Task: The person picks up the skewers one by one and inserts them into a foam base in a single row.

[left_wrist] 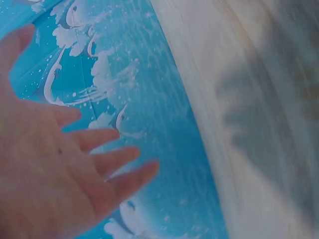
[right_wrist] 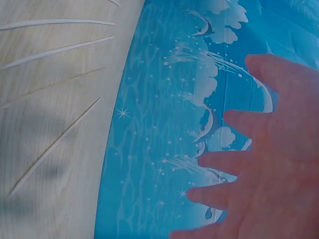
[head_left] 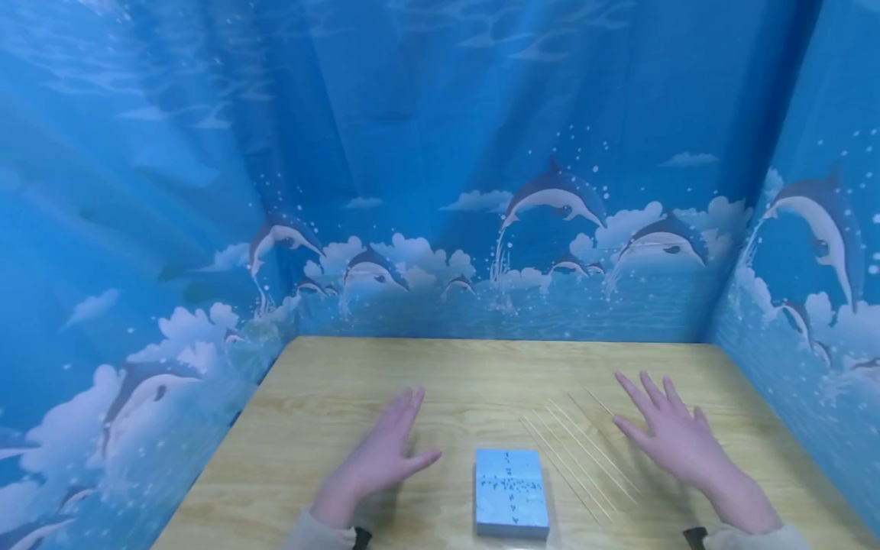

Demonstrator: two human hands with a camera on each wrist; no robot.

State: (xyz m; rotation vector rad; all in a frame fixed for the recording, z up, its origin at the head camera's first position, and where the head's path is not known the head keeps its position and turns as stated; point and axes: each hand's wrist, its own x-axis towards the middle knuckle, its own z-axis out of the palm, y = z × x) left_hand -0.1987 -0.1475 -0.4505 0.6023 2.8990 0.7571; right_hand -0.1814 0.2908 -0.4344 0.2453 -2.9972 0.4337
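Note:
My left hand [head_left: 381,454] is over the table left of a light blue block [head_left: 510,493], fingers straight and thumb spread toward the block. The block's top carries a cross-shaped pattern of small dark marks. On the right, my right hand [head_left: 677,439] is held with its fingers fanned apart, close to several thin wooden sticks [head_left: 584,451]. These sticks lie slantwise on the table between the block and that hand. Neither hand holds anything. In the wrist views, the left palm [left_wrist: 50,164] and the right palm [right_wrist: 279,164] both show bare, with spread fingers.
The wood-grain table [head_left: 412,367] has its far edge against a blue curtain [head_left: 412,191] printed with dolphins, clouds and water. More of this curtain closes off the left and right sides. Shadows of the hands fall on the tabletop.

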